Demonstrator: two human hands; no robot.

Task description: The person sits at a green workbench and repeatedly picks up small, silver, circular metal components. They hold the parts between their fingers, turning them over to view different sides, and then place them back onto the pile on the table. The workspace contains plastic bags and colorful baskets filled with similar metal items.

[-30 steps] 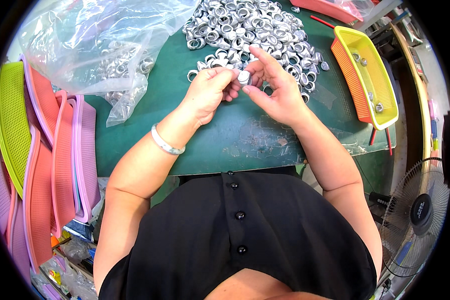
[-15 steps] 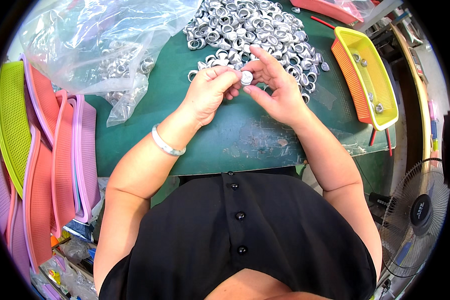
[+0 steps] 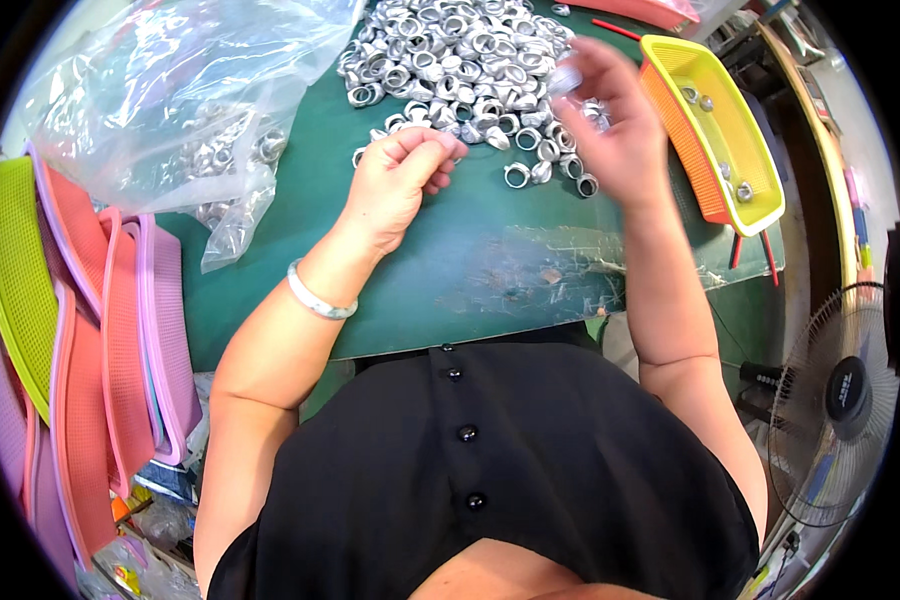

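Note:
A heap of silver metal rings (image 3: 455, 55) spreads over the far middle of the green table (image 3: 400, 310). My right hand (image 3: 620, 130), smeared by motion, is raised over the right side of the heap with a silver ring (image 3: 565, 81) between thumb and fingers; the ring's round flat face shows. Just in front of the heap's left part is my left hand (image 3: 400, 185), thumb pressed to curled fingers. Whatever may be inside that pinch is hidden. A few loose rings (image 3: 517, 175) lie at the near edge of the heap, between my hands.
A yellow and orange basket (image 3: 770, 150) with several rings in it stands on the right. Far left lies a clear plastic bag (image 3: 160, 120) holding more rings. Stacked coloured baskets (image 3: 80, 390) fill the left side; a fan (image 3: 850, 395) is at the lower right.
My hands have come apart. The right one has moved right and away from me with the ring, while the left has stayed near its place, its thumb and fingers pressed together.

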